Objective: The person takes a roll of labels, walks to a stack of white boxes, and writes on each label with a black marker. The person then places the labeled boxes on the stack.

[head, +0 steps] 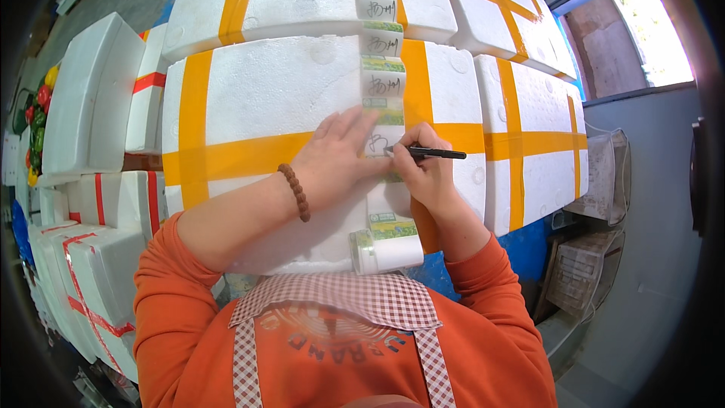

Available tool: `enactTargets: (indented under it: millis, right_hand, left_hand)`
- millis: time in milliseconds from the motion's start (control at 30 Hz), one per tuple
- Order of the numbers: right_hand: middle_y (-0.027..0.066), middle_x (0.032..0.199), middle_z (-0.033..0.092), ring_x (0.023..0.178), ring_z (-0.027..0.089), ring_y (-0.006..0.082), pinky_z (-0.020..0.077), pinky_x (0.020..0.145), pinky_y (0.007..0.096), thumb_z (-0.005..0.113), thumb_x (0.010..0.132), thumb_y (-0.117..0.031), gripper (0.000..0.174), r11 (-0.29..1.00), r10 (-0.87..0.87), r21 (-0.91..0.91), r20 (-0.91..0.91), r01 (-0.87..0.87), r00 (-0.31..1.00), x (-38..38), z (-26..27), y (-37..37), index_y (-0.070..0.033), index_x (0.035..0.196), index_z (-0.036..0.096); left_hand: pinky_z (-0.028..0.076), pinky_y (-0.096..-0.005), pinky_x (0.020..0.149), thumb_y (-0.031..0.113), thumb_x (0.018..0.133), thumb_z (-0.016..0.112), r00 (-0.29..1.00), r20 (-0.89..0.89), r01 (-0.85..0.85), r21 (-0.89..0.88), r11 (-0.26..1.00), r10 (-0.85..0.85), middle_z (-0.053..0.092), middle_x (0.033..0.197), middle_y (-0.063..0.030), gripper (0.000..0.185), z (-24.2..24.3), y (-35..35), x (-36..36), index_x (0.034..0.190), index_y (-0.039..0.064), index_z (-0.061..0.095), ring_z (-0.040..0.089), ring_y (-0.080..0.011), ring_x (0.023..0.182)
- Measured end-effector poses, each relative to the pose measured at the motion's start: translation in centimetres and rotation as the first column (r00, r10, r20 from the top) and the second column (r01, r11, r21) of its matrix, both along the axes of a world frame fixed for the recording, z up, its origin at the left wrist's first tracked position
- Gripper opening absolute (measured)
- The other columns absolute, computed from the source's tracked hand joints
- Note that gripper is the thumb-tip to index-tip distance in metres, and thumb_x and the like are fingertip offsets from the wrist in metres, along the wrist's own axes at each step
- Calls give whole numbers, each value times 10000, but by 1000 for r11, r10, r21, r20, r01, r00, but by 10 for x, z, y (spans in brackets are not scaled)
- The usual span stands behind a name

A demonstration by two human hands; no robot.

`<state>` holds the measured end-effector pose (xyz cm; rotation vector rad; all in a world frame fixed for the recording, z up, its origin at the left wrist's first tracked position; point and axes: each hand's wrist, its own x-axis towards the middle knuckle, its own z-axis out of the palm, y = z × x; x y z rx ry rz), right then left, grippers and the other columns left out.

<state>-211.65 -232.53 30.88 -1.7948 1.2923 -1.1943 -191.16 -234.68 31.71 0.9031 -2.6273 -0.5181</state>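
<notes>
A long strip of printed labels (383, 88) runs over the top of a white foam box (272, 90) bound with yellow tape. Several labels on the far part bear handwriting in black. At the near edge the strip winds into a roll (396, 254). My left hand (334, 161), a brown beaded bracelet at its wrist, lies flat with fingers spread across the strip's left edge. In my right hand (426, 167) is a black marker pen (436, 152), its tip at a partly written label. The left thumb reaches close to the right fingers.
More taped foam boxes stand beyond (306, 0) and to the right (538, 141). On the left are foam boxes with red tape (107, 272) and several peppers (38, 124). A grey wall (651, 181) with a bright opening (657, 28) is at right.
</notes>
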Motion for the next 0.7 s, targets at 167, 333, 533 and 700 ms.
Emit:
enactTargets:
  millis: [167,333,533,700]
  right_hand:
    - [31,642,588,581,541,59,424,537,224,622,883,-25,88,998,-6,68,-6,7,1000,1,0,0,-17,834,550]
    - [36,678,595,617,551,83,439,566,239,636,879,-33,80,994,-23,111,37,19,999,0,-3,2,-16,846,565]
    - [6,682,545,601,492,75,410,563,240,614,915,-61,91,951,-170,302,325,68,930,-14,-1,3,-42,848,555]
    - [-35,641,507,546,424,26,351,495,204,611,933,-50,103,988,-82,140,176,57,981,-27,3,3,-48,879,523]
  left_hand:
    - [265,-549,1163,276,868,683,1000,26,2,1,1000,-2,340,1520,-246,294,-1,0,0,1161,257,685,289,-461,1421]
    - [263,-550,1164,270,861,689,1000,-7,4,2,1000,-4,340,1521,-250,293,-2,0,0,1153,249,684,286,-459,1425]
    - [292,-558,1144,248,847,703,1000,5,14,-6,1000,-14,338,1530,-252,358,1,0,0,1197,302,658,300,-472,1415]
    - [309,-555,1131,248,839,711,1000,30,11,-22,1000,-10,351,1524,-251,377,3,-1,0,1205,320,658,316,-468,1405]
